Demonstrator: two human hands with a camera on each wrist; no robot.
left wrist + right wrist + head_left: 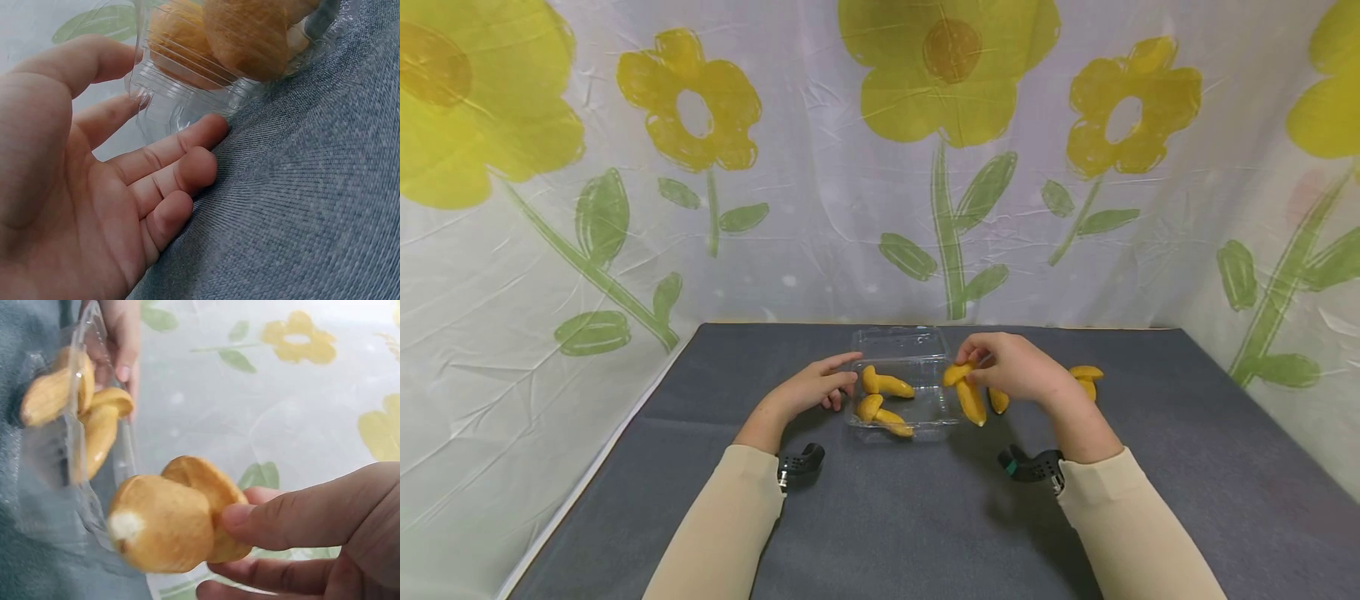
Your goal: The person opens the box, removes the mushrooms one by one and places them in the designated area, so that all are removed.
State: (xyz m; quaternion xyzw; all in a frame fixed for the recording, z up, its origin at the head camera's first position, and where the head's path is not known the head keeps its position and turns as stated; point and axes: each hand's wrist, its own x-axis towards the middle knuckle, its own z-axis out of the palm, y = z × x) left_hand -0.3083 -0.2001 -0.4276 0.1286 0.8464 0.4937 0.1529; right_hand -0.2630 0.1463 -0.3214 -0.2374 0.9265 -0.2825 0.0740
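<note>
My right hand (1011, 367) pinches a yellow mushroom (972, 403) by its cap, at the right side of a clear plastic clamshell box (928, 427). In the right wrist view the mushroom's pale stem end faces the camera. My left hand (808, 390) is at the box's left side, its thumb and forefinger touching the wall and the other fingers loosely bent beside it. Inside the box lie two more yellow mushrooms, an upper mushroom (891, 386) and a lower mushroom (891, 421). The box's lid (900, 342) stands open at the back.
Right of the box, a mushroom (998, 401) lies partly hidden behind my right hand. Farther right is another yellow mushroom (1086, 379). A dark grey cloth (880, 517) covers the table, and a flower-printed curtain (820, 208) hangs behind it.
</note>
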